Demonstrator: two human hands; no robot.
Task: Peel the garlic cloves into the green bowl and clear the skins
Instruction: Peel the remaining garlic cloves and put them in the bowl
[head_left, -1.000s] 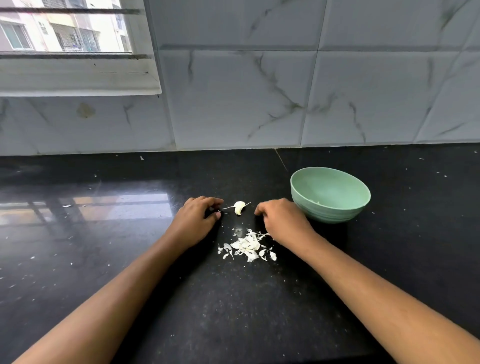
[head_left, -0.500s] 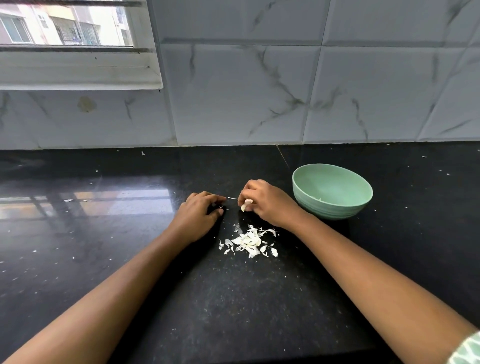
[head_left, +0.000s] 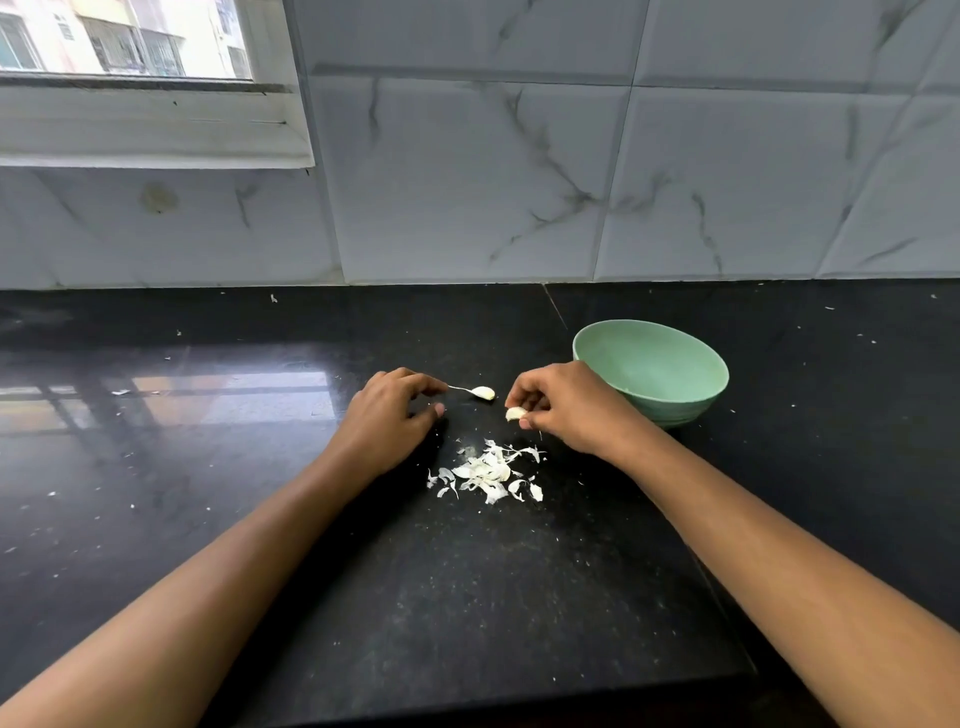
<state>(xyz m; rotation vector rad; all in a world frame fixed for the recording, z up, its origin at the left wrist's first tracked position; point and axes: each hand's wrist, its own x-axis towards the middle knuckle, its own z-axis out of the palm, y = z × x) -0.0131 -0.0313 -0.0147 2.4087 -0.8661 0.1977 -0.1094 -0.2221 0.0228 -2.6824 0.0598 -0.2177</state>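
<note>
Garlic clove (head_left: 516, 413) was found pinched between the thumb and curled fingers of my right hand (head_left: 569, 410), just beside the green bowl (head_left: 685, 408), which stood toward the back edge of the counter (head_left: 519, 597). A second piece (head_left: 483, 392) with a thin tail lay between the hands. My left hand (head_left: 384, 426), fingers curled, met the tail's end at the forefinger; I could not tell whether it gripped. Skins (head_left: 488, 470) were heaped nearer the front edge. No clove was visible in the bowl. Assessment: peeling in hand. The next move would call for stripping any skin left, then carrying the clove over the rim.
</note>
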